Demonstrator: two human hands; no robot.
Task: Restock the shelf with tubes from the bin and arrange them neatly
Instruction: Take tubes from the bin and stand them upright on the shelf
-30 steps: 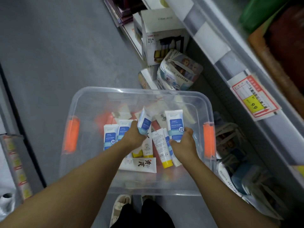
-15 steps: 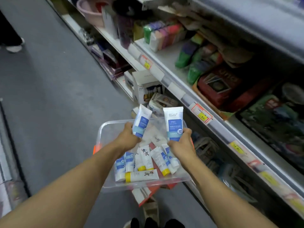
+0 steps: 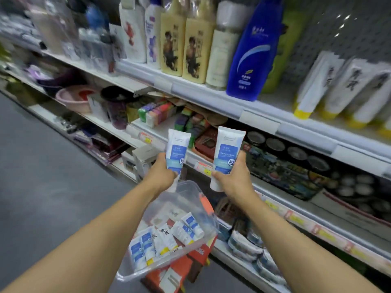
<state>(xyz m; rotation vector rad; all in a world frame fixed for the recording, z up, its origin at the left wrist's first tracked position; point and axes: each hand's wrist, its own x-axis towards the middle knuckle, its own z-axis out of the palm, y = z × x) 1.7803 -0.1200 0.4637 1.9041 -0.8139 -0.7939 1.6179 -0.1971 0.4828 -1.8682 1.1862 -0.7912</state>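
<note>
We note one white metal shelf (image 3: 260, 115) and one clear plastic bin (image 3: 169, 265) below both raised hands. The left hand (image 3: 161, 176) and right hand (image 3: 231, 178) each grip one upright white tube with blue label, left tube (image 3: 176, 152), right tube (image 3: 227, 151), before the shelving.
</note>
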